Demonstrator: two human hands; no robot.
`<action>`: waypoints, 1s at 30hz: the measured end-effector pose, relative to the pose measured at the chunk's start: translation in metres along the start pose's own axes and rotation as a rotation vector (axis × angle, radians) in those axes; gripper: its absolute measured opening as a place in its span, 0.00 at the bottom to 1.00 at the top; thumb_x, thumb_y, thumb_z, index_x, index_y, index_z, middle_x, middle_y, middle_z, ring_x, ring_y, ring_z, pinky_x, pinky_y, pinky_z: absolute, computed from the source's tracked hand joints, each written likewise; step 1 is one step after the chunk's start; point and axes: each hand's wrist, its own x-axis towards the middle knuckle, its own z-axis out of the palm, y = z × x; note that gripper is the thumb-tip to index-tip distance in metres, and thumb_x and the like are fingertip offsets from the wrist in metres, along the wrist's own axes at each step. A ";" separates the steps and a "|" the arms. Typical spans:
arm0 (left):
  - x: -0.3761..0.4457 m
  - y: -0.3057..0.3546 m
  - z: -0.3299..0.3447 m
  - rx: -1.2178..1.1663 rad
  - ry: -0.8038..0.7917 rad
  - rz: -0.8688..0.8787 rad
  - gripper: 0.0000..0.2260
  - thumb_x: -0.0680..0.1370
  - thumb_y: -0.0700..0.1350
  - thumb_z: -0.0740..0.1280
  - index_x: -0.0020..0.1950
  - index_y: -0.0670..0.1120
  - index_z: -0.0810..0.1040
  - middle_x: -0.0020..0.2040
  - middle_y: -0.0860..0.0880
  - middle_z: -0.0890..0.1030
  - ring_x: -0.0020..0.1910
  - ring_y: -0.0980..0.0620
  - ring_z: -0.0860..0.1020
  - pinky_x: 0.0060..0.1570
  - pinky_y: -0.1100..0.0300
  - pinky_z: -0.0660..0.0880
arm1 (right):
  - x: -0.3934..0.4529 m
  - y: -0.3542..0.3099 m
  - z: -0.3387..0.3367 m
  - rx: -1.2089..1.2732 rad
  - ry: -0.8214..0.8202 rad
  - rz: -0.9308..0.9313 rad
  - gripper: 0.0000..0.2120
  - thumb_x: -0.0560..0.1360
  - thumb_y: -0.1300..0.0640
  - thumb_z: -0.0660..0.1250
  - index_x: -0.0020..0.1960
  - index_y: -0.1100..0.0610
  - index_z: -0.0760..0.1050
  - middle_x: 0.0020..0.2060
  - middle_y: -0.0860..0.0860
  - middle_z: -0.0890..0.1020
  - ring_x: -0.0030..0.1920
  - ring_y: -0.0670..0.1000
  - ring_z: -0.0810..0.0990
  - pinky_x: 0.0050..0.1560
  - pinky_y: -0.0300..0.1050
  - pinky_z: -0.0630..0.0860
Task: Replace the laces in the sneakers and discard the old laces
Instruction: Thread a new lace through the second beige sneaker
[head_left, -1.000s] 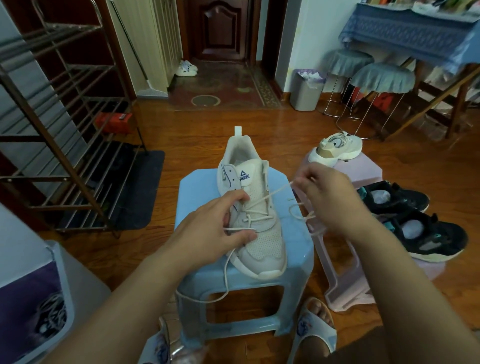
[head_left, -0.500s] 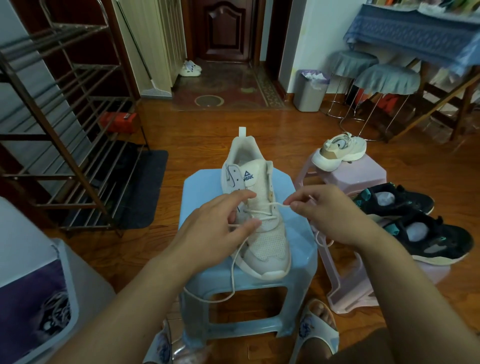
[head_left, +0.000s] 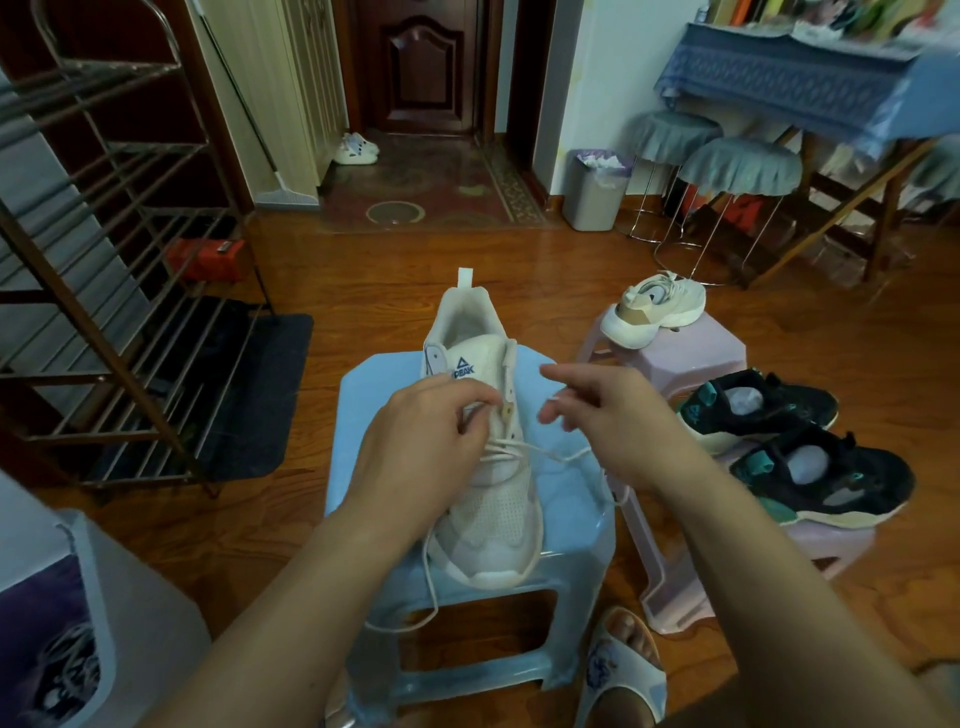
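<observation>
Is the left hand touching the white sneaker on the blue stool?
Touching: the head view shows the left hand resting on the white sneaker.

Head cam looks fwd/down, close over blue stool (head_left: 571, 499).

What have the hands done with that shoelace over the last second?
The right hand came in from the right toward the white sneaker, and its fingers, which were pinching the lace, have now spread. The left hand slid up toward the tongue, fingers curled at the eyelets. The sneaker stays on the blue stool, lace end dangling off the front.
</observation>
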 end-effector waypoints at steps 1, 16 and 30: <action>0.002 0.004 0.003 0.022 -0.007 -0.009 0.08 0.80 0.48 0.69 0.55 0.59 0.85 0.40 0.59 0.76 0.42 0.57 0.76 0.42 0.55 0.76 | 0.000 -0.002 0.004 0.070 -0.007 -0.006 0.14 0.81 0.62 0.65 0.64 0.49 0.74 0.42 0.46 0.87 0.43 0.46 0.84 0.40 0.32 0.78; 0.009 0.005 0.010 0.004 -0.073 -0.118 0.10 0.79 0.53 0.71 0.59 0.63 0.84 0.53 0.55 0.83 0.52 0.52 0.80 0.52 0.49 0.79 | -0.001 0.000 0.012 -0.114 0.034 -0.009 0.06 0.78 0.56 0.71 0.42 0.51 0.82 0.32 0.47 0.84 0.34 0.44 0.83 0.42 0.46 0.83; 0.006 0.010 0.008 0.105 -0.173 -0.088 0.14 0.81 0.60 0.65 0.66 0.66 0.79 0.56 0.56 0.84 0.55 0.51 0.80 0.52 0.51 0.78 | 0.005 0.005 0.023 0.072 -0.010 0.029 0.10 0.79 0.61 0.69 0.39 0.54 0.80 0.30 0.50 0.83 0.29 0.44 0.79 0.38 0.46 0.81</action>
